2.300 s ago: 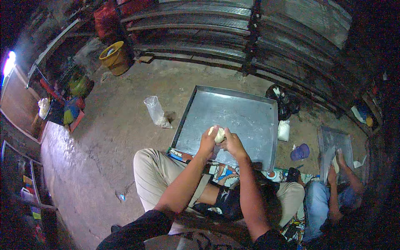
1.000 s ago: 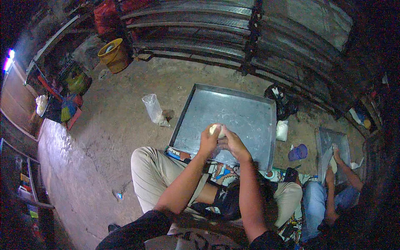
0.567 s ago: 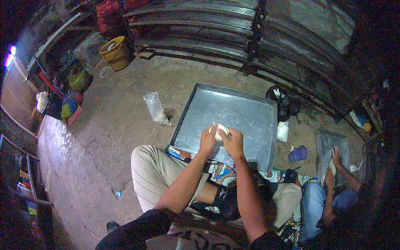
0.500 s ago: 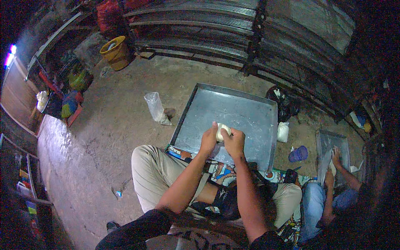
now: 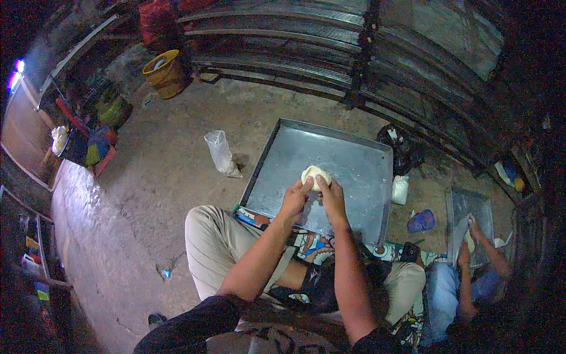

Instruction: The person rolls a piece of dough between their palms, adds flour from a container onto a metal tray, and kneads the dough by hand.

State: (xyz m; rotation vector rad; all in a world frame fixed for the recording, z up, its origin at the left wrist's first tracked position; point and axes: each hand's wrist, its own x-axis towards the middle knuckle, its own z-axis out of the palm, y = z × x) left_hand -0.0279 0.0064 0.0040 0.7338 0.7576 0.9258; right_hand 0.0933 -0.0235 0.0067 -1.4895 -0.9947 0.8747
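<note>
Both my hands grip a pale, round piece of dough (image 5: 316, 173) over a large metal tray (image 5: 285, 148). My left hand (image 5: 295, 199) holds its lower left with the thumb on top, and my right hand (image 5: 330, 198) holds the lower right, thumb pressed into it. The dough shows a curled rim and a dip in its middle; the fingers under it are partly hidden. My legs are crossed at the tray's near edge, on a patterned cloth (image 5: 315, 251).
Nearby lie a clear bag (image 5: 219, 150), white bag (image 5: 399, 190), black bag (image 5: 401, 156) and purple cup (image 5: 421, 221). Racks (image 5: 271, 35) line the back, by a yellow bucket (image 5: 165, 76). At right, another person's hands (image 5: 470, 242) hold pale dough over a second tray (image 5: 480, 197).
The dough in my hands has risen slightly away from me and looks flatter and wider, with a curled edge. My thumbs now press side by side on it.
</note>
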